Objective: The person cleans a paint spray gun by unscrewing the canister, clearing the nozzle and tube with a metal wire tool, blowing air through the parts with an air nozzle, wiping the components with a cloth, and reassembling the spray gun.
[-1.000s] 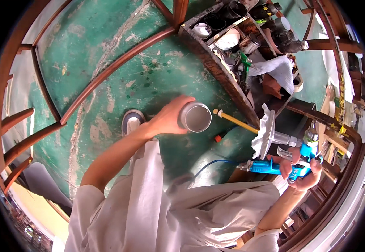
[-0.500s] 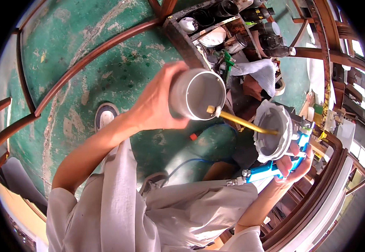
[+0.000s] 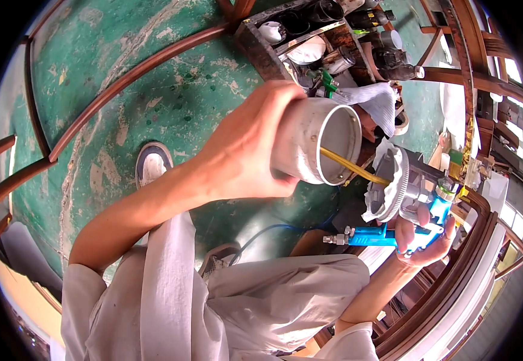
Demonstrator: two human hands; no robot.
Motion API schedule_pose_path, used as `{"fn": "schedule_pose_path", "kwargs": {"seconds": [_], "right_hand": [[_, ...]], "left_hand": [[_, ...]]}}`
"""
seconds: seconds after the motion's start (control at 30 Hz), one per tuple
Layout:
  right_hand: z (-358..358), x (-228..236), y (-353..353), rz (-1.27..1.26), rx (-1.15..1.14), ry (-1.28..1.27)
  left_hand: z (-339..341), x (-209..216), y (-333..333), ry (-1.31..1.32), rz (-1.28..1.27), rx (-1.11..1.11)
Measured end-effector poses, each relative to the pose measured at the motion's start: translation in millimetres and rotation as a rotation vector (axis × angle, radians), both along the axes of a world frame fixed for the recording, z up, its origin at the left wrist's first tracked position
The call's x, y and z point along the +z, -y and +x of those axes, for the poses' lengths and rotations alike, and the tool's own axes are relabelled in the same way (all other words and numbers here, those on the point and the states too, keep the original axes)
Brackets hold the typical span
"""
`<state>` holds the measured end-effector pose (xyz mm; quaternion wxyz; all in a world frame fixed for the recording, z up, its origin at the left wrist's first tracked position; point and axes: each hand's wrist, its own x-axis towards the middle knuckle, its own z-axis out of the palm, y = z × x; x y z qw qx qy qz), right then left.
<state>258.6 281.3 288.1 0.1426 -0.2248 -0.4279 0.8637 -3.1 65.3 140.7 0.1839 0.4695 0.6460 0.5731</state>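
Note:
My left hand (image 3: pixel 243 141) is wrapped round a pale, worn metal spray-gun cup (image 3: pixel 300 139), tilted with its open mouth towards the right. My right hand (image 3: pixel 424 249) grips a bright blue spray gun (image 3: pixel 372 236) by its body. Fixed to the gun is a round grey cup lid (image 3: pixel 398 191) with whitish, ragged material round its rim. A thin yellow tube (image 3: pixel 354 167) runs from inside the lid into the cup's mouth. Cup and lid are apart, with a short gap between them. The cup's bottom is hidden behind my left hand.
A dirty wooden crate (image 3: pixel 258 53) with jars, bottles and a green-handled tool (image 3: pixel 329 84) stands beyond my hands. A white cloth (image 3: pixel 371 99) hangs over its side. Curved brown wooden frames (image 3: pixel 135 78) stand left and right. A blue hose (image 3: pixel 267 228) lies on the green floor (image 3: pixel 213 222).
My left hand has brought the cup right, towards the lid, so the tube's end is now inside its mouth. The lid and gun have turned slightly in my right hand.

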Motion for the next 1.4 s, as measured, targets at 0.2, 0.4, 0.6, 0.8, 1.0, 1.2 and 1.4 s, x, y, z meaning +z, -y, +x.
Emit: {"fn": "schedule_pose_path", "kwargs": {"seconds": [0.2, 0.4, 0.6, 0.8, 1.0, 1.2, 1.4], "right_hand": [[-8.6, 6.0, 15.5, -0.100, 0.072, 0.020], [-6.5, 4.7, 16.9, -0.141, 0.152, 0.040], [-21.4, 8.3, 28.6, -0.009, 0.092, 0.163], [-29.2, 8.4, 33.8, 0.042, 0.083, 0.134], [-22.8, 6.6, 31.0, 0.027, 0.118, 0.135], [-20.0, 6.0, 32.2, 0.124, 0.146, 0.197], [-16.2, 3.2, 29.4, 0.155, 0.148, 0.199]], "left_hand": [[9.4, 14.4, -4.9, -0.013, 0.012, 0.025], [15.4, 19.5, -5.4, -0.111, -0.002, 0.052], [18.0, 26.0, -1.1, -0.096, -0.042, 0.049], [23.0, 24.5, -0.6, -0.156, -0.093, 0.074], [25.0, 21.5, -1.6, -0.198, -0.130, 0.068], [27.7, 17.6, -3.7, -0.182, -0.137, 0.069], [25.8, 18.0, -4.8, -0.251, -0.145, 0.046]]}}
